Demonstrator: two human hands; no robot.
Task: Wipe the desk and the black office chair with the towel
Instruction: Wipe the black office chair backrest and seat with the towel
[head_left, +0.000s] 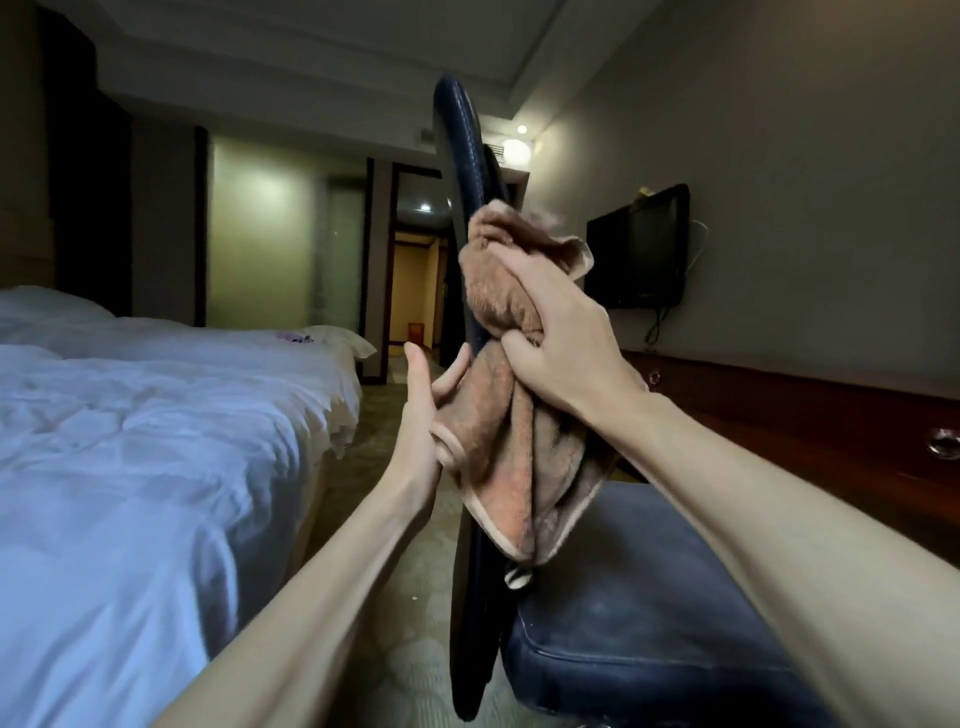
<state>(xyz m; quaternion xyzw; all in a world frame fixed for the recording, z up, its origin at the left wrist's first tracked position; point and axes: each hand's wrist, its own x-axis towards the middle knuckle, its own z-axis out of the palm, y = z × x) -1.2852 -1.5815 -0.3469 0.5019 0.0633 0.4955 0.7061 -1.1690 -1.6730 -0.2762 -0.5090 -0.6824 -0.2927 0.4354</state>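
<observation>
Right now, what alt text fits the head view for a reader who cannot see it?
A person's right hand presses a crumpled brown terry towel around the edge of a black leather office chair backrest, while the left hand holds the towel's lower part. A white-sheeted bed lies left; a wall-mounted black television hangs right.

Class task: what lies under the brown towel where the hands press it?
The black leather chair backrest runs under the brown terry towel, gripped by right hand and left hand. The covered stretch is hidden.
</observation>
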